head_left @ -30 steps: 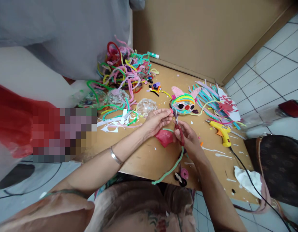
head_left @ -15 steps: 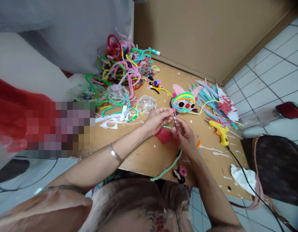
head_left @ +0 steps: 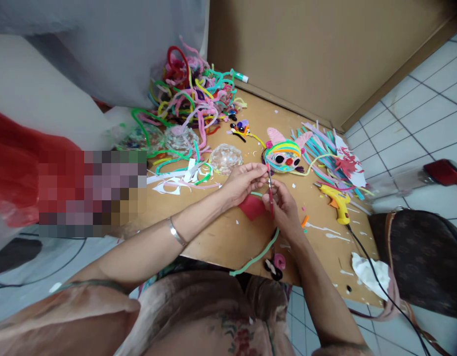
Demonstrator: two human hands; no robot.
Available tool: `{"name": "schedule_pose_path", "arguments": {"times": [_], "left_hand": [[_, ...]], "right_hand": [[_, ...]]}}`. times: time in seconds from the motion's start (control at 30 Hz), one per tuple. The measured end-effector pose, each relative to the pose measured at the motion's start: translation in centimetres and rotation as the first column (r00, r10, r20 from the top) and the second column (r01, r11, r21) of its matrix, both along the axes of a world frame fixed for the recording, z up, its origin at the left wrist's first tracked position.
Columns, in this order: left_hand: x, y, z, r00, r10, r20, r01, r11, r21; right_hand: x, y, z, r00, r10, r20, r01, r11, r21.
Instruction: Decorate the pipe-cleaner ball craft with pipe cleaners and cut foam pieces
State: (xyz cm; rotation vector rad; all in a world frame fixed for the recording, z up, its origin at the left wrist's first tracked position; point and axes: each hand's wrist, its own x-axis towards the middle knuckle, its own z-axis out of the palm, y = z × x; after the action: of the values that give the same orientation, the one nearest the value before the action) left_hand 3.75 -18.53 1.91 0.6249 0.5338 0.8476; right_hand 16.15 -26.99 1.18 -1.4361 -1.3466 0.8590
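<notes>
One left hand (head_left: 243, 185) is pinching one small red piece (head_left: 267, 168) between closed fingertips; one right hand (head_left: 284, 206) is grasping one pair of scissors (head_left: 271, 198), its blades touching this piece. Just beyond, one decorated face (head_left: 282, 151) is lying with two pink ears (head_left: 275, 137), two black eyes (head_left: 279, 158). One brown bag (head_left: 428, 262) is standing at right, its contents hidden.

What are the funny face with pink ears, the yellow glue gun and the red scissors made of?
The face looks like fuzzy pipe cleaners wound around something clear and shiny, maybe plastic. The glue gun seems smooth, hard plastic. The scissors have silvery blades, probably metal, and red handles, maybe plastic.
</notes>
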Motion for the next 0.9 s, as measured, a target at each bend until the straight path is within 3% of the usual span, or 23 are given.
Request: {"name": "schedule_pose_path", "arguments": {"times": [0.9], "left_hand": [[-0.26,0.07,0.03,0.999,-0.022,0.023,0.021,0.999,0.041]], "right_hand": [[0.58,-0.17,0.27,0.988,-0.039,-0.152,0.032,0.998,-0.051]]}}
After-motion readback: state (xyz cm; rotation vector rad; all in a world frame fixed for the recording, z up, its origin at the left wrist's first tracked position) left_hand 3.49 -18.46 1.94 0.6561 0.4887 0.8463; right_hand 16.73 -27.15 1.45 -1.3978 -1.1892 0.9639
